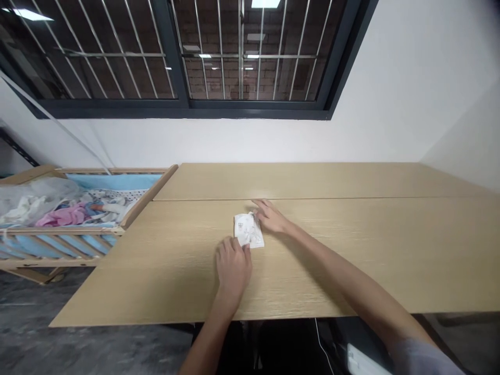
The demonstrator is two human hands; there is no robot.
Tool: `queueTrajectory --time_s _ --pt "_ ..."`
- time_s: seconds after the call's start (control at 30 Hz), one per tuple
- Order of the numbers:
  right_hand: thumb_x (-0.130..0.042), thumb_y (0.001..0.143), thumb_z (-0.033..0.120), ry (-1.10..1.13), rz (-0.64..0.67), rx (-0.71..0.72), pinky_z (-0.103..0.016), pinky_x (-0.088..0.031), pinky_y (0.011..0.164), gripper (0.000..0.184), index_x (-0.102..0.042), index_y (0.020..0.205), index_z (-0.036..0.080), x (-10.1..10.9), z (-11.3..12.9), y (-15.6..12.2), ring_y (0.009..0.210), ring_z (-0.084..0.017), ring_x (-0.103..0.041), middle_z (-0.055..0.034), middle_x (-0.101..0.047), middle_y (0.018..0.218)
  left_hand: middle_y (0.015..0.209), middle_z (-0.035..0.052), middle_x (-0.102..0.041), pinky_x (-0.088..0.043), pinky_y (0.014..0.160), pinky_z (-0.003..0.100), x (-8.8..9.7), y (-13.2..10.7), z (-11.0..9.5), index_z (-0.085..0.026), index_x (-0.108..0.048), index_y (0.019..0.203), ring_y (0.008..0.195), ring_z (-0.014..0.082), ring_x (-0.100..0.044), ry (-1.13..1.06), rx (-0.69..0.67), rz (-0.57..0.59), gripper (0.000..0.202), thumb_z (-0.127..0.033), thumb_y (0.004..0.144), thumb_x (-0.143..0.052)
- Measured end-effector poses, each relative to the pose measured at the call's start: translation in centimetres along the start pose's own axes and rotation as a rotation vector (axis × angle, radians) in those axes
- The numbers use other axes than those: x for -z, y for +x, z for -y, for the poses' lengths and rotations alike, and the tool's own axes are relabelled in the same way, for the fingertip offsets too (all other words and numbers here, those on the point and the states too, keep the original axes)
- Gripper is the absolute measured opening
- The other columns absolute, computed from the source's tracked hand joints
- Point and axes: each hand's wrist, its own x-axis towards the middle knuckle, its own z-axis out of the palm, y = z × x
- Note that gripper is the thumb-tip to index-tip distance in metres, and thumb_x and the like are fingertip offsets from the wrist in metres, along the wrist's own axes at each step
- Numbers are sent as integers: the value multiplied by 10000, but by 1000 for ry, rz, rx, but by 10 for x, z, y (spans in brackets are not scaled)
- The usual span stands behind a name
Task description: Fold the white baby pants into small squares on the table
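Note:
A small folded white cloth with a faint print lies on the light wooden table, near its middle. My left hand rests on the table at the cloth's near edge, fingertips pinching its lower corner. My right hand lies flat at the cloth's far right edge, fingers touching its top corner. Both arms reach in from the bottom of the view.
A wooden crib with blue lining stands left of the table, filled with a heap of baby clothes. A white wall and a barred dark window lie behind. A white cable hangs below the table's front edge.

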Motion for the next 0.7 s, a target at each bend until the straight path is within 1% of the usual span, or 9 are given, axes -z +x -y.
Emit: queueTrajectory --time_s 0.07,0.17,0.27,0.33,0.4,0.47,0.57,0.63,0.7 --pt "-502 968 387 45 -60 -77 -445 -458 1030 453 -616 1336 150 -1 1 -1 1156 -280 -596 -162 -640 1210 1136 232 -644 -494 876 453 7 12 4 -73 -621 1109 1062 364 -626 37 88 36 457 -410 1032 -322" --pt "-642 871 369 180 -49 -115 -362 -520 850 311 -712 1088 157 -9 2 -2 884 -211 -628 -99 -661 1010 1101 247 -649 -498 845 438 8 28 2 -68 -604 1125 1045 371 -652 24 163 146 447 -425 1022 -355" --pt "-767 741 344 325 -54 -167 -286 -505 695 292 -681 957 166 -21 4 -1 751 -162 -590 -37 -649 892 1103 261 -665 -502 811 399 5 36 -5 -58 -589 1166 1014 348 -684 -11 179 226 380 -348 1010 -399" --pt "-798 688 322 416 -63 -275 -243 -465 600 331 -623 927 173 -31 9 -2 674 -138 -556 10 -611 786 1100 257 -680 -497 799 378 8 37 -7 -65 -593 1162 1009 335 -693 -31 163 251 343 -304 1000 -407" --pt "-798 668 271 456 -53 -397 -221 -421 544 342 -570 908 186 -40 22 -6 615 -122 -523 44 -570 712 1084 239 -698 -489 791 374 17 31 1 -83 -613 1123 995 331 -694 -46 147 278 312 -286 979 -424" --pt "-780 671 218 425 3 -458 -216 -384 522 322 -548 893 193 -48 46 -18 588 -115 -499 49 -554 687 1024 185 -722 -478 773 364 32 17 22 -131 -639 1029 933 305 -692 -90 87 313 268 -295 948 -443" --pt "-774 692 228 379 183 -368 -222 -353 534 269 -569 861 190 -54 103 -47 628 -118 -504 22 -579 737 833 63 -715 -461 700 333 62 -23 78 -222 -631 821 768 244 -645 -332 -46 394 272 -397 905 -441" --pt "-785 729 361 446 330 -290 -222 -336 537 285 -592 862 198 -58 149 -69 646 -115 -505 24 -589 763 760 22 -705 -483 669 339 81 -60 125 -274 -653 777 728 247 -627 -492 9 441 342 -564 850 -489" --pt "-779 736 491 531 492 -276 -228 -323 527 343 -611 824 206 -68 192 -90 626 -113 -490 34 -581 721 694 -11 -698 -515 665 360 97 -100 169 -331 -666 707 691 257 -612 -500 145 362 378 -701 718 -588"
